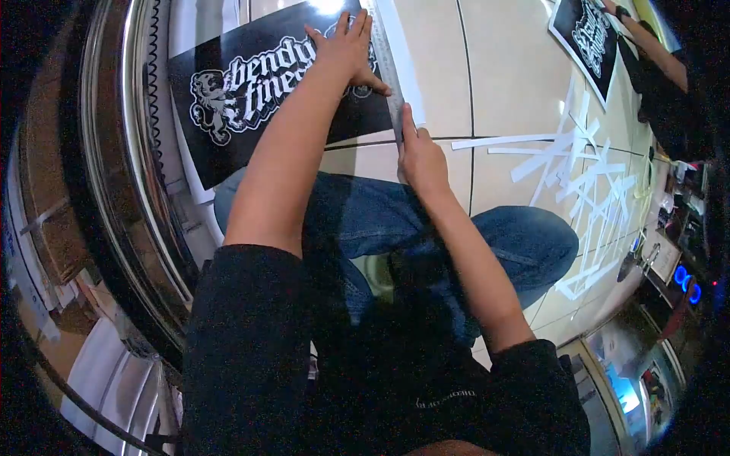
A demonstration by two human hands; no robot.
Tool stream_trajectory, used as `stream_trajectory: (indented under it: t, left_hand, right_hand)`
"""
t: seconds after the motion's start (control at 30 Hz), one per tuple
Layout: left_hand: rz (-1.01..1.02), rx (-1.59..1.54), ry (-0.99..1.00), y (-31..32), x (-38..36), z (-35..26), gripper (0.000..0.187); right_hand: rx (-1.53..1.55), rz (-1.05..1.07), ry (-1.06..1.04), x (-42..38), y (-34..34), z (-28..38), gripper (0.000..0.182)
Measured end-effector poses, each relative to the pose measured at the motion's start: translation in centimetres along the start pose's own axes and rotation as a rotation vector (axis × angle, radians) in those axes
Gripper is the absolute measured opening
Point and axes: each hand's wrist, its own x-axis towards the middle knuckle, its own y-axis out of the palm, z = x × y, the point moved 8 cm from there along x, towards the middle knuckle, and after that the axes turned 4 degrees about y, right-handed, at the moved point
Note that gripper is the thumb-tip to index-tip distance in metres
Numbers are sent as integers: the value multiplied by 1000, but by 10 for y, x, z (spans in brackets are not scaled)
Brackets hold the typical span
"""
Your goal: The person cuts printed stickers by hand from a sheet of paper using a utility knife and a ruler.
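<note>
A black printed sheet point(220, 83) with white lettering and a lion figure lies on the tiled floor in front of my knees. Along its right edge runs a long steel ruler point(385, 64), with a strip of white margin point(404, 72) beyond it. My left hand point(346, 57) is spread flat, fingers apart, on the print, with the thumb reaching onto the ruler. At the ruler's near end my right hand point(423, 161) is closed with the index finger pointing forward along the edge. What it grips is mostly hidden by the fingers.
White cut strips point(585, 167) lie heaped on the floor to the right. Beyond them, another person's arm point(658, 49) reaches over a second black print point(589, 38). A machine with a metal rail point(137, 114) stands close on my left.
</note>
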Motion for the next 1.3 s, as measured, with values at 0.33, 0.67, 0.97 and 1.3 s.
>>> stream_trajectory:
  t: [0.33, 0.67, 0.97, 1.3]
  left_hand:
    - [-4, 37, -3, 8, 9, 4, 158]
    - [59, -19, 15, -7, 0, -1, 154]
    - [15, -98, 59, 0, 3, 1, 160]
    - [-74, -22, 88, 10, -9, -3, 148]
  right_hand:
    - [-65, 4, 15, -67, 13, -18, 73]
    - [332, -220, 211, -9, -50, -42, 68]
    - [258, -378, 176, 81, -88, -96, 88]
    - [145, -526, 973, -48, -107, -420, 99]
